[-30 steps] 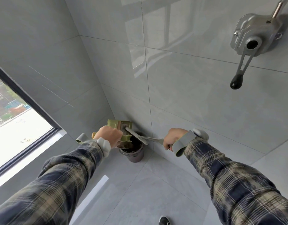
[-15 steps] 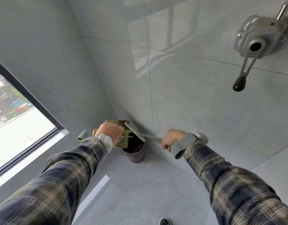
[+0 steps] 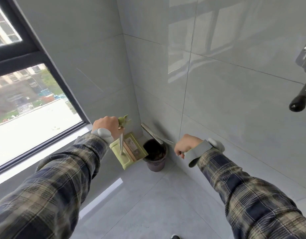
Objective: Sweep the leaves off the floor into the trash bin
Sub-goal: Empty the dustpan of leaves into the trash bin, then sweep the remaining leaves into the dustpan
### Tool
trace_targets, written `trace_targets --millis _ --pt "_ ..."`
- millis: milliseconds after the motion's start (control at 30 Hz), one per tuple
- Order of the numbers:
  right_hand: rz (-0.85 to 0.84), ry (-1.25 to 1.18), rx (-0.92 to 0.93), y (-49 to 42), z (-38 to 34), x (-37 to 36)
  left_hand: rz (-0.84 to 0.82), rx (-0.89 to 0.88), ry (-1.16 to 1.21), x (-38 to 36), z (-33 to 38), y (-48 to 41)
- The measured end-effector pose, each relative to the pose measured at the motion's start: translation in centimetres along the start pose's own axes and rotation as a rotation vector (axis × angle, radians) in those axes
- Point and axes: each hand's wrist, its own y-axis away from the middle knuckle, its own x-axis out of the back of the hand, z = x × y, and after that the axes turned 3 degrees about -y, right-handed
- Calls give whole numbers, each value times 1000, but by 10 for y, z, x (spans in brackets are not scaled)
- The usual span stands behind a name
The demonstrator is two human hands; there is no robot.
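Observation:
A small dark trash bin (image 3: 156,163) stands on the floor in the corner of two tiled walls, with dark debris inside. My left hand (image 3: 106,125) grips the top of the handle of a light green dustpan (image 3: 129,151), which hangs tilted just left of the bin's rim. My right hand (image 3: 185,145) grips the handle of a small brush (image 3: 153,133); its head sticks up to the left, above the bin and close to the wall. I see no loose leaves on the floor.
A dark-framed window (image 3: 35,94) fills the left wall above a pale sill. A metal crank with a black knob (image 3: 297,105) hangs on the right wall. Grey floor tiles (image 3: 148,207) lie below my arms. A shoe tip (image 3: 174,236) shows at the bottom edge.
My left hand has lifted and turned the dustpan from over the bin to hanging by its handle beside the rim. The brush head has risen out of the bin. The view swung right.

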Motion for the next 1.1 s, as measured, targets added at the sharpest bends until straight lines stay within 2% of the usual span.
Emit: trace_targets --millis 133,367,500,667,833,967,1100 --pt "-36 -99 52 -18 -41 -25 -85 167 107 -12 -43 20" --pt "-212 69 68 -29 -140 -97 -254 479 345 -66 -138 94" --pt "-289 142 121 -28 -192 -155 -286 641 493 -113 -183 145" --pt "-372 238 147 -31 -247 -240 -364 845 474 -163 -231 204" --pt "-509 389 221 -16 -280 -326 -460 1041 541 -206 -255 293" --pt "-569 478 301 -8 -286 -361 -509 1117 594 -208 -246 338" --pt "-678 590 355 10 -290 -417 -523 1379 741 -206 -222 412"
